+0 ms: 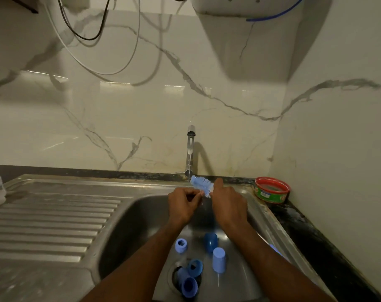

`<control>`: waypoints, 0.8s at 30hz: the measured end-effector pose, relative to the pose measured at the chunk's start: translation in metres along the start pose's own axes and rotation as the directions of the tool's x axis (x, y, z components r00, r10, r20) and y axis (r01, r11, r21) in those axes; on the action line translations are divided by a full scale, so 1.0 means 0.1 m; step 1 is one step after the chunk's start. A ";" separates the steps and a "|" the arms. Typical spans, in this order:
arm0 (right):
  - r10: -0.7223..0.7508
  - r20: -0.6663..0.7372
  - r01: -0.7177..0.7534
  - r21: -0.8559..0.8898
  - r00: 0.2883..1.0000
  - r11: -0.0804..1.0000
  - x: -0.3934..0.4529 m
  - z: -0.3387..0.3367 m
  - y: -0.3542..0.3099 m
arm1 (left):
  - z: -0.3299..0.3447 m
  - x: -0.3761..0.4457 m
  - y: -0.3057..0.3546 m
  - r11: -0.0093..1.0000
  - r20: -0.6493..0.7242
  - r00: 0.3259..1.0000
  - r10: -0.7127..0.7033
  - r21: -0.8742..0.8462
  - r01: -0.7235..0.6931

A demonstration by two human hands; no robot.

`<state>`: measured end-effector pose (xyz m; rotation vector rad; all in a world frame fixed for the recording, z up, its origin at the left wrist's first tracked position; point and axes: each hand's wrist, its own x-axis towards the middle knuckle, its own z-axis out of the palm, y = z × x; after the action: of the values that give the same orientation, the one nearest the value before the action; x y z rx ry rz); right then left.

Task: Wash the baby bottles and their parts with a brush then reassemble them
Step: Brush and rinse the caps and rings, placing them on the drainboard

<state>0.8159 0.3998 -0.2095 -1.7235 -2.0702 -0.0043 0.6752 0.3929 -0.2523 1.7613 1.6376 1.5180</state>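
Both hands work over the sink (128,216) beneath the tap (190,149). Right hand (227,203) grips the brush (201,184). Left hand (182,204) pinches a small part, unidentifiable. Blue bottle parts (219,260) lie in the basin.

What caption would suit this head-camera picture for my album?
Right hand holds a blue brush under the tap; left hand pinches something small; blue bottle parts wait in the sink.

Hands (207,203) holding brush (201,185), over sink (128,214)

Both forearms bare; hands (207,203) ungloved, no sleeves.
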 end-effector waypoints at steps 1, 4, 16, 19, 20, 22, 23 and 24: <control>0.036 -0.044 -0.039 -0.057 0.998 0.998 0.00 -0.01 0.00 | -0.02 0.01 0.01 1.000 -0.004 1.000 -0.014 -0.004 0.014; 0.034 -0.111 -0.046 -0.102 0.993 0.994 0.02 -0.07 0.00 | -0.05 0.00 0.02 0.996 -0.019 0.996 -0.083 -0.029 0.082; -0.030 -0.066 0.023 -0.099 0.997 0.995 -0.01 0.10 -0.16 | 0.09 0.11 0.17 0.247 0.394 0.716 -0.576 -0.751 0.612; -0.152 -0.177 0.131 -0.123 0.972 0.984 -0.04 0.06 -0.18 | 0.10 0.11 0.12 0.252 0.395 0.731 -0.556 -0.758 0.601; -0.115 -0.201 0.095 -0.108 0.973 0.990 -0.02 0.03 -0.18 | 0.11 0.12 0.09 0.265 0.398 0.732 -0.553 -0.749 0.608; -0.057 -0.226 0.030 -0.122 0.972 0.992 0.00 -0.08 -0.14 | 0.12 0.11 0.12 0.278 0.401 0.731 -0.552 -0.737 0.615; -0.054 -0.230 0.023 -0.134 0.972 0.991 -0.01 -0.10 -0.10 | 0.12 0.12 0.14 0.266 0.385 0.733 -0.560 -0.755 0.600; -0.059 -0.235 0.029 -0.127 0.970 0.991 -0.02 -0.09 -0.06 | 0.11 0.13 0.14 0.257 0.363 0.732 -0.577 -0.770 0.584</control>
<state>0.8132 0.3936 -0.1999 -1.6553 -1.9638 -0.3429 0.6896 0.4045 -0.2396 0.4771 0.9639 1.4757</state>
